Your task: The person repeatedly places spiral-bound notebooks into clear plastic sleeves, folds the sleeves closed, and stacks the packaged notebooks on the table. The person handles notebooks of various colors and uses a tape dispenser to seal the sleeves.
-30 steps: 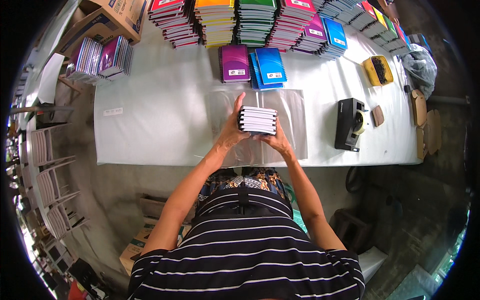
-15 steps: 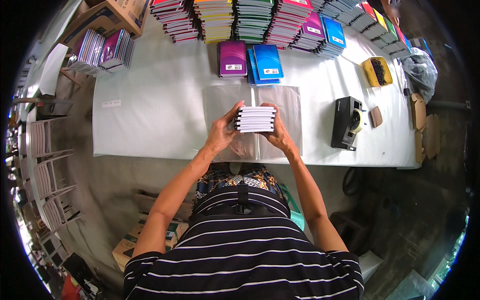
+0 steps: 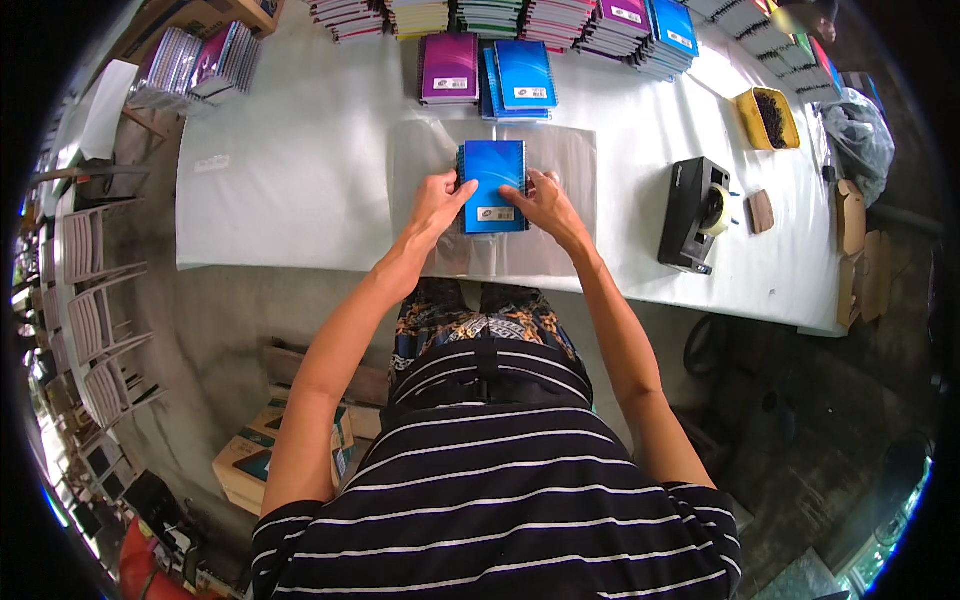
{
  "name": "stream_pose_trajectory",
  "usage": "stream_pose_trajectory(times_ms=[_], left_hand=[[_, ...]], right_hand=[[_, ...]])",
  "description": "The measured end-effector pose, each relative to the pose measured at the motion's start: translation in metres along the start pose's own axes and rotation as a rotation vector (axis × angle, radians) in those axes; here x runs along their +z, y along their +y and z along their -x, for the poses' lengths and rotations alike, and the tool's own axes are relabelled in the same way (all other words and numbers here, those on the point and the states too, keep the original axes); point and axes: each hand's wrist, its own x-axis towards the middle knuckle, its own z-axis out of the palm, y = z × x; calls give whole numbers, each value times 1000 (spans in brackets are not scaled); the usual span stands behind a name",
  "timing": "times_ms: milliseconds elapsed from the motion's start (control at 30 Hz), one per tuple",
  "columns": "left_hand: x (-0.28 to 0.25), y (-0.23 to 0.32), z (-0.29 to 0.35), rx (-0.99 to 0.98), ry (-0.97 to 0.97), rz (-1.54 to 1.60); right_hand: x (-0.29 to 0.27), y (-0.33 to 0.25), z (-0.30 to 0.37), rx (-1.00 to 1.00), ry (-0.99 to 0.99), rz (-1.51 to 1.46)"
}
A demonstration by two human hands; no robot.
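Note:
A stack of spiral notebooks with a blue cover on top (image 3: pixel 495 165) is between my hands, over a clear plastic sheet (image 3: pixel 568 165) near the table's front edge. My left hand (image 3: pixel 438 203) grips its left side, thumb on the cover's edge. On the right side, my right hand (image 3: pixel 548 210) holds the stack with its thumb lying on the cover; its other fingers are partly hidden. Just beyond the sheet lie a purple notebook (image 3: pixel 450 68) and a small pile of blue notebooks (image 3: pixel 527 75).
Tall notebook stacks (image 3: pixel 555 22) line the table's far side. At right are a black tape dispenser (image 3: pixel 688 215), a brown block (image 3: pixel 761 212) and a yellow tub (image 3: pixel 768 118) of dark small pieces. More notebooks (image 3: pixel 222 62) stand at far left beside a cardboard box (image 3: pixel 180 25).
The notebook stack has turned from showing its white page edges to showing its blue cover. My hands have shifted along its sides, thumbs now on top. The view has tilted slightly.

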Motion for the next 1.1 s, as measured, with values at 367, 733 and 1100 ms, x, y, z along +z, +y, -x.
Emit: stream_pose_trajectory(times_ms=[367,733,1100], left_hand=[[3,12,-4,-106,-6,-81],[-36,-47,9,577,230,-754],[-44,-69,25,628,198,-1158]], right_hand=[[23,27,2,-81,79,-24],[-17,66,27,250,578,422],[-15,98,35,218,706,118]])
